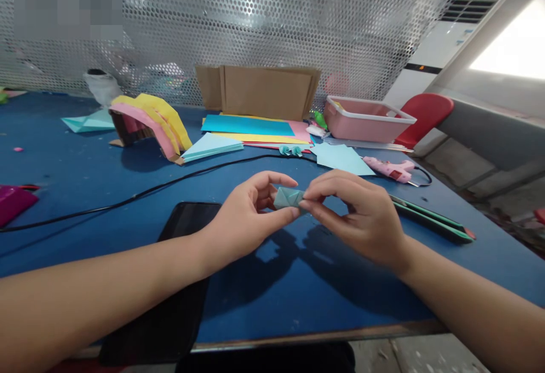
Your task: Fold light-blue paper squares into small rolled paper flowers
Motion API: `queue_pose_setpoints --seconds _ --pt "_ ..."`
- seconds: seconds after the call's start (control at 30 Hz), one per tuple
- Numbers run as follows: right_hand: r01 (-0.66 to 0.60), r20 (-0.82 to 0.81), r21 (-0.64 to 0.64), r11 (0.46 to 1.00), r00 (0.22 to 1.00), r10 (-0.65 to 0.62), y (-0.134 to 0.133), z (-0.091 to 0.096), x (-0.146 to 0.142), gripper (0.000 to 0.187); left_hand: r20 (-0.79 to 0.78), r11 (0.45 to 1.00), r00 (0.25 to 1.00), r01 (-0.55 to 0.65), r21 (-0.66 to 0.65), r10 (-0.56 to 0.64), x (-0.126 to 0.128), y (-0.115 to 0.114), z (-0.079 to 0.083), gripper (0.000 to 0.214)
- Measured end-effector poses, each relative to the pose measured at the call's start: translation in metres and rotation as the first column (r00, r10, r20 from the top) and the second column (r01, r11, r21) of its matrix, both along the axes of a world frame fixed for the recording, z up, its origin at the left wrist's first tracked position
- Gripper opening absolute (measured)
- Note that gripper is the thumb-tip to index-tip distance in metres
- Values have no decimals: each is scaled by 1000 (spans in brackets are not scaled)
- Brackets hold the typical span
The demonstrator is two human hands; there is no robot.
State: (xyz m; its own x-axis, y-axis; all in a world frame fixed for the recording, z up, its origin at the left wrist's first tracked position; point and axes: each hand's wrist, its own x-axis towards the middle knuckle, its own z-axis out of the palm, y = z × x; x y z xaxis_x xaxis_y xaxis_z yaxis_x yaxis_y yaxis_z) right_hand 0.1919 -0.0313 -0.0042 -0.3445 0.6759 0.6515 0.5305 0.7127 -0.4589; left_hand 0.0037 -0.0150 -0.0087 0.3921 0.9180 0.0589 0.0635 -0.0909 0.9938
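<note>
Head view, forearms [140, 273] converging, left hand [244, 214] gripping folded paper [286, 197], right hand [366, 214] pinching its end

A shiny perforated metal wall [264, 26] rises behind the blue table [319, 310]. To the right stand 1 red chair [427, 113] and 1 white cabinet [445, 41] with a dark slatted vent; beyond, white light [513, 46] glares. Grey floor [411, 356] shows below the near edge.
</note>
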Motion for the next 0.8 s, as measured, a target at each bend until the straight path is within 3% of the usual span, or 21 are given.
queue_pose_setpoints --seconds 0.23,0.57,0.8 --pt "-54 -28 -57 997 998 52 -1 2 -3 12 -53 997 998 36 61 -33 -2 -2 2 30" --pt "-39 -12 55 998 999 40 2 -5 -4 11 -29 993 993 112 -41 -113 0 -2 -2 40" --pt "-55 -8 123 991 998 57 4 -8 -3 21 18 997 999 41 -67 -40 0 -4 1 34"
